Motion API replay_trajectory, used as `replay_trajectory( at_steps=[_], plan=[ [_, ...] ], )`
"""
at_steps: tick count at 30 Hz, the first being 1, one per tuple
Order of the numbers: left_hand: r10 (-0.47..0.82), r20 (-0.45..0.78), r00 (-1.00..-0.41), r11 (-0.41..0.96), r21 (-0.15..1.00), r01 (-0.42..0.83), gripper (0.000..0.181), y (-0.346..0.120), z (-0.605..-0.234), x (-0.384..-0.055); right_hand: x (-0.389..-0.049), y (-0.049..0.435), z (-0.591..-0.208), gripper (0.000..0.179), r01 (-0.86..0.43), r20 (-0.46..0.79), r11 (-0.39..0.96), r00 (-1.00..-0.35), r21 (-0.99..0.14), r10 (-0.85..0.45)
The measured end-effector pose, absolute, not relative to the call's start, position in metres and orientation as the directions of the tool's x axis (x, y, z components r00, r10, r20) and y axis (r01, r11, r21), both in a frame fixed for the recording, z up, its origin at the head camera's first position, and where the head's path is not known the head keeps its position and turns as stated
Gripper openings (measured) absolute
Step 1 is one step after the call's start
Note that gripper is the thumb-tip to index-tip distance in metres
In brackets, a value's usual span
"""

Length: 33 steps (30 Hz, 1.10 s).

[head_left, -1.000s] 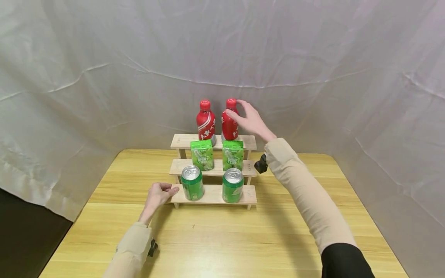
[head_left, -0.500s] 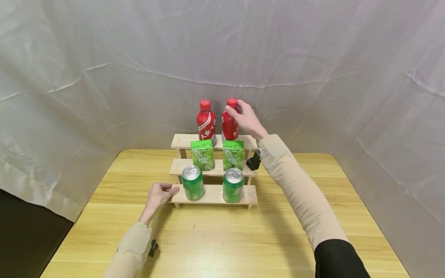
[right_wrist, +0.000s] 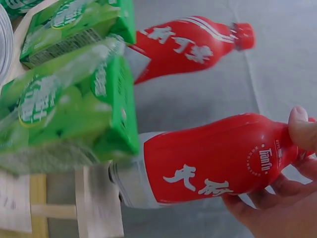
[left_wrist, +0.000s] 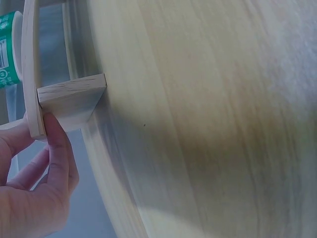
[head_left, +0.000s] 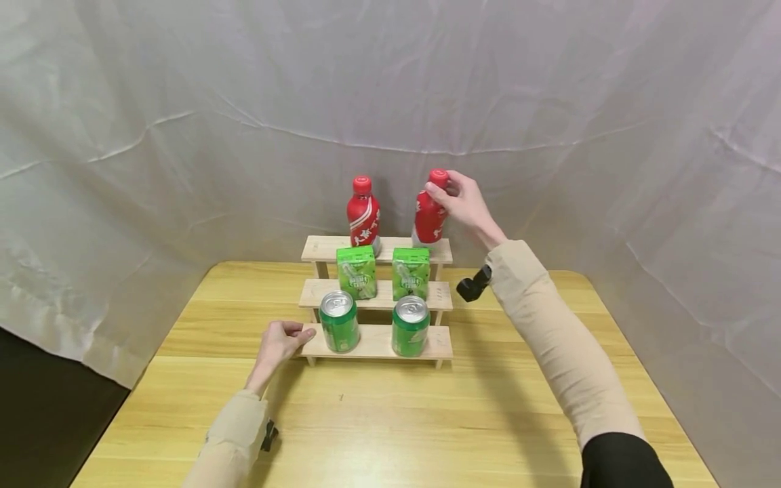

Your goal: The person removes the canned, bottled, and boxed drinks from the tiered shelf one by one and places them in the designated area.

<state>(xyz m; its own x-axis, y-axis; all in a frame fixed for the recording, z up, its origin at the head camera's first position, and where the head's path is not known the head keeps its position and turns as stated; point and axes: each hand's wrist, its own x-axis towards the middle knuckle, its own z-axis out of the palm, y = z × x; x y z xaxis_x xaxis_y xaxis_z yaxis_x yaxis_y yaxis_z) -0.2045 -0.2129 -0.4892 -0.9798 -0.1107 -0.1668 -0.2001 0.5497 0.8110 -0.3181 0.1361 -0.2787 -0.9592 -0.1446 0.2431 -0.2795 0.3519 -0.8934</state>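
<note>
At the top tier's right end, my right hand (head_left: 466, 201) grips a red bottle (head_left: 430, 218) around its neck, just below the cap. The bottle leans a little, cap to the right; whether its base touches the shelf I cannot tell. In the right wrist view, thumb and fingers wrap the neck of this bottle (right_wrist: 208, 161). My left hand (head_left: 279, 344) pinches the left end of the lowest step of a wooden three-tier stand (head_left: 375, 344). The left wrist view shows thumb and forefinger on either side of that board (left_wrist: 32, 99).
A second red bottle (head_left: 363, 213) stands upright on the top tier's left. Two green juice boxes (head_left: 356, 272) (head_left: 411, 274) occupy the middle tier, two green cans (head_left: 339, 325) (head_left: 410, 329) the lowest. The stand is on a wooden table (head_left: 390, 420) before a grey curtain (head_left: 390, 81).
My right hand has closed round the bottle's neck and moved right with it, so the bottle has shifted right and tilted. The left hand has stayed on the stand's lowest step.
</note>
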Motion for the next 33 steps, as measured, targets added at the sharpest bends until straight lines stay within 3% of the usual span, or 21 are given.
replay_trajectory(
  at_steps=[13, 22, 28, 33],
  plan=[
    [-0.109, -0.159, -0.981, 0.528, 0.827, -0.193, 0.037, -0.208, -0.489, -0.205, -0.299, 0.221, -0.309, 0.05, -0.183, 0.202, 0.382, -0.979, -0.906, 0.011],
    [-0.111, -0.172, -0.979, 0.515, 0.833, -0.204, 0.038, -0.209, -0.491, -0.206, -0.289, 0.263, -0.348, 0.042, -0.032, 0.083, 0.318, -0.986, -0.948, 0.146],
    [-0.117, -0.174, -0.978, 0.515, 0.831, -0.209, 0.038, -0.21, -0.492, -0.206, -0.288, 0.283, -0.38, 0.023, 0.074, -0.03, 0.226, -0.981, -0.971, 0.192],
    [-0.118, -0.166, -0.979, 0.527, 0.825, -0.204, 0.04, -0.209, -0.491, -0.206, -0.286, 0.293, -0.402, 0.023, 0.121, -0.076, 0.2, -0.973, -0.972, 0.218]
  ],
)
